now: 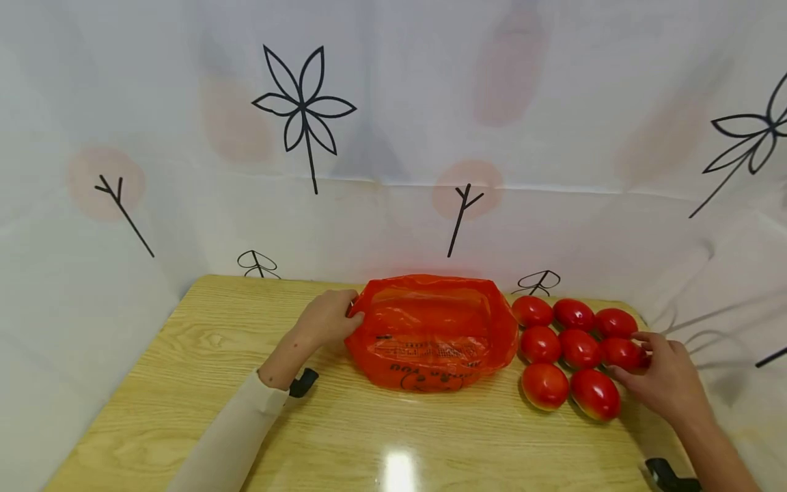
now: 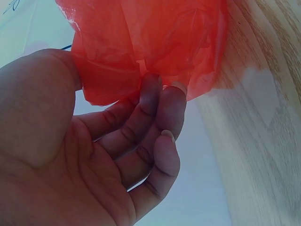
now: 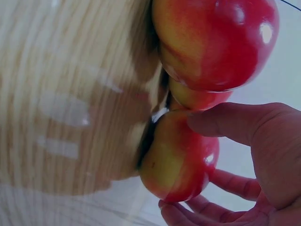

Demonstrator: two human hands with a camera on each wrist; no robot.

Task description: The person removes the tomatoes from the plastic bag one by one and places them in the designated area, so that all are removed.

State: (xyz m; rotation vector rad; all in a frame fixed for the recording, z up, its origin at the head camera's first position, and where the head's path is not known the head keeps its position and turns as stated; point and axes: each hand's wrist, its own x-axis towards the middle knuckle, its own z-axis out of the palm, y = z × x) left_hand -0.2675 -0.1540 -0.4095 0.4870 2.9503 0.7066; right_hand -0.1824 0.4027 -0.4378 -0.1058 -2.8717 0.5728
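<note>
A red, thin plastic bag (image 1: 393,369) with dark print stands with its mouth spread wide near the middle of the table. At its left side my left hand (image 1: 326,318) grips the rim; in the left wrist view the bag's edge (image 2: 117,80) runs between thumb and fingers. My right hand (image 1: 667,379) reaches in from the right and holds a glossy red apple (image 1: 621,352) at the end of the middle row. The right wrist view shows the thumb on one side of that apple (image 3: 178,160), which is yellow towards its lower part, and fingers curled around the other.
Several more red apples (image 1: 544,386) lie in close rows beside the bag's right side. The wood-grain table (image 1: 184,383) ends at a white cloth (image 1: 381,225) printed with flowers and twigs. Dark straps (image 1: 304,383) show at both wrists.
</note>
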